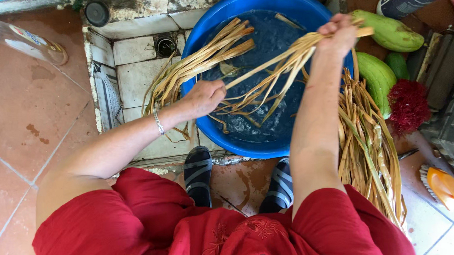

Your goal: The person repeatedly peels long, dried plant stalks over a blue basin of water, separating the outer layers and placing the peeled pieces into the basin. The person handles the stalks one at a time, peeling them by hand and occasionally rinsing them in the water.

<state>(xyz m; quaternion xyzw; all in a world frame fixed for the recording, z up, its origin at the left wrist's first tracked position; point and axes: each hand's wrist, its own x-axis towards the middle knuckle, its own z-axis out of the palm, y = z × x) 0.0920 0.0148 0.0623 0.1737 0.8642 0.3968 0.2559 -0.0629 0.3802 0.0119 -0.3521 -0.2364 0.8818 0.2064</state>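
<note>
I see three green gourds [386, 32] at the upper right, a red fluffy flower head [408, 104] just beside them, an orange-handled brush [442, 185] on the tiles, a clear plastic bottle [26, 40] lying at the left — a round drain [165, 45] in the tiled corner.

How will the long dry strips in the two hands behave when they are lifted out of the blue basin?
The strips probably stay floppy: held at one end by the right hand, they fan out and sag toward the left hand. They look light, since one hand holds a whole bunch. Over the water in the blue basin, wet ends may be slippery.
</note>
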